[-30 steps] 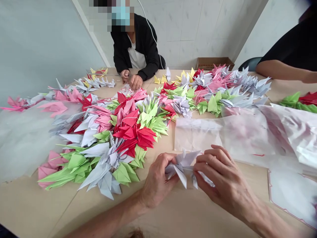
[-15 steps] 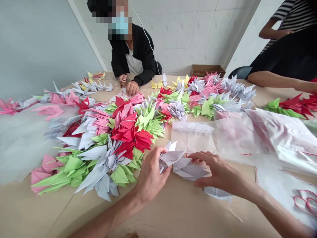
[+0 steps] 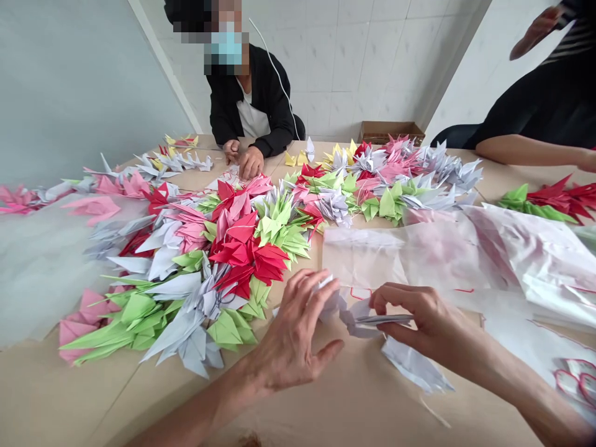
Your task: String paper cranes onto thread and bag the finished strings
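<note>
My right hand (image 3: 426,323) pinches a pale lilac folded paper crane (image 3: 365,321) between thumb and fingers, just above the table. To the left, my left hand (image 3: 298,332) has its fingers spread and thumb apart. Another pale paper crane (image 3: 331,298) shows partly behind its fingertips; whether they touch it is hard to tell. Below my right hand a third pale crane (image 3: 414,366) lies on the table, with a white string (image 3: 435,413) trailing from it.
A heap of red, green, pink and pale cranes (image 3: 223,248) spreads to the left and back. Clear plastic bags (image 3: 465,248) lie at right. Opposite sits a masked person (image 3: 251,112) with both hands on the table; another person's forearm (image 3: 531,152) rests at far right.
My left hand has let go of its grip on a crane and spread its fingers. My right hand, open half a second ago, has closed on a crane. The person at right has raised a hand.
</note>
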### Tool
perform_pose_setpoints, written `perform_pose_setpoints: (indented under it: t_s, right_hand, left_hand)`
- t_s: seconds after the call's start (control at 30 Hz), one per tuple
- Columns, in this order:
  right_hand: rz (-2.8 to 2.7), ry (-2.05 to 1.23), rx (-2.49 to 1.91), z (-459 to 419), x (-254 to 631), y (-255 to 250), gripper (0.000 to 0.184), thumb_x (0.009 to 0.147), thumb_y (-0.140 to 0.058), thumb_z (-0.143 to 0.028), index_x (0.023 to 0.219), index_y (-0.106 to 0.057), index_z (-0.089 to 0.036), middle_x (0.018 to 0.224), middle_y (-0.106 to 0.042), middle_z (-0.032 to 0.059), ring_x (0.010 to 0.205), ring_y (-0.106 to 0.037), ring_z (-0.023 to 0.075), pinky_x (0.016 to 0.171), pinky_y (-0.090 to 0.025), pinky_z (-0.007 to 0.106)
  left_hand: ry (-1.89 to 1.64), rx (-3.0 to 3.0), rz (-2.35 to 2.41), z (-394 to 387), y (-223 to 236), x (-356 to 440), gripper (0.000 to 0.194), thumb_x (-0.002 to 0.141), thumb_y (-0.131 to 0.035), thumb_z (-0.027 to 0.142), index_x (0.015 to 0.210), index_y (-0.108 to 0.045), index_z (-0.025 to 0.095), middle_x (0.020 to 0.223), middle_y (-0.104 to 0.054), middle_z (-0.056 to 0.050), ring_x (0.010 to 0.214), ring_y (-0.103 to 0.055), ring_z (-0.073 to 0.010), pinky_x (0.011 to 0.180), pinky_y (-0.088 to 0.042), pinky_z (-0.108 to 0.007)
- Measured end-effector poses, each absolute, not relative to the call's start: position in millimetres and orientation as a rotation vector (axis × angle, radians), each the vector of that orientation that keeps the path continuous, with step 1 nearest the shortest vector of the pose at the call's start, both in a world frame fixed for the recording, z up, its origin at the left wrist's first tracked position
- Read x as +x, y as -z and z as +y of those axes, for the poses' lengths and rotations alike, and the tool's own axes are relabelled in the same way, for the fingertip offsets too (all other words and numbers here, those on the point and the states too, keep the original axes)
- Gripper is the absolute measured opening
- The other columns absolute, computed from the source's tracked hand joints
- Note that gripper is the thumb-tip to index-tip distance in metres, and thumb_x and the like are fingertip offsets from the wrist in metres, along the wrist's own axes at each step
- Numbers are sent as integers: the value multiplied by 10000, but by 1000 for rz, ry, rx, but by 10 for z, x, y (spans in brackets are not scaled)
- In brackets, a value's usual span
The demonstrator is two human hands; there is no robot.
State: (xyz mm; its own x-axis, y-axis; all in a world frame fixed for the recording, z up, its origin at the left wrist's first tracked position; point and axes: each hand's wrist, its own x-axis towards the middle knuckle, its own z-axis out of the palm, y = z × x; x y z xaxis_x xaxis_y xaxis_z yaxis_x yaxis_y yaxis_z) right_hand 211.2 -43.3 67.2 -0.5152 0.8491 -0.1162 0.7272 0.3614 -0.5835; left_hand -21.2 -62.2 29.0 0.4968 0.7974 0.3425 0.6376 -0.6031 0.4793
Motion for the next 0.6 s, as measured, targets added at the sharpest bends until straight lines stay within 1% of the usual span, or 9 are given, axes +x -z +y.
perform_pose_setpoints:
  t_s: [0.07,0.1,0.17,0.27,0.37,0.4,0.5,0.6]
  right_hand:
    - [-2447,-825,-1344,-477,2079,-695,141,778,-471,-87,807,-546,-203,777,-608,-8,597,-482,99,556,-343,221]
    - [-2466,-809,-1309,-496,2064,-700,144,788,-462,-82,800,-540,-202,764,-604,-5,598,-483,101,556,-346,221]
    - [-2502,-791,-1225,-521,2043,-704,146,821,-449,-97,805,-545,-206,751,-603,4,621,-506,111,571,-369,221]
    - [-2510,-751,-1121,-525,2048,-708,167,868,-428,-147,801,-569,-208,749,-614,29,657,-548,132,598,-408,229]
    - [-2518,-713,-1072,-503,2090,-717,210,882,-412,-169,759,-578,-209,761,-619,44,682,-572,145,612,-430,236]
    - [-2535,-712,-1055,-494,2109,-720,212,880,-415,-171,755,-581,-211,766,-619,45,687,-576,147,613,-433,236]
    - [-2586,-730,-1049,-467,2162,-720,192,868,-435,-177,762,-590,-216,767,-614,38,674,-577,141,596,-430,228]
    - [-2619,-733,-1104,-447,2181,-708,172,862,-438,-173,778,-582,-216,764,-611,29,652,-568,132,573,-414,225]
  left_hand:
    - [-786,2472,1160,-638,-262,-181,790,718,-668,425,1356,-277,172,1318,-435,-148,1279,-302,-318,1062,-264,-487]
    - [-792,2464,1164,-646,-243,-167,772,718,-669,443,1340,-297,174,1281,-472,-142,1260,-330,-312,1047,-285,-483]
    - [-799,2451,1191,-657,-204,-144,649,744,-663,388,1281,-363,182,1203,-534,-119,1226,-376,-292,1014,-319,-470]
    - [-803,2488,1221,-662,-159,-130,341,774,-638,230,1091,-515,199,1085,-591,-73,1181,-419,-264,974,-332,-443]
    - [-811,2559,1222,-664,-136,-136,128,783,-607,141,890,-607,211,978,-621,-41,1159,-432,-258,967,-279,-437]
    - [-818,2575,1223,-667,-131,-140,105,794,-590,129,846,-622,214,944,-630,-30,1155,-436,-254,975,-247,-439]
    - [-831,2576,1229,-677,-126,-152,128,826,-556,129,788,-635,223,868,-647,2,1132,-461,-235,999,-155,-445]
    - [-827,2550,1222,-683,-133,-157,139,820,-543,114,781,-622,222,947,-656,-2,1147,-468,-233,1019,-114,-461]
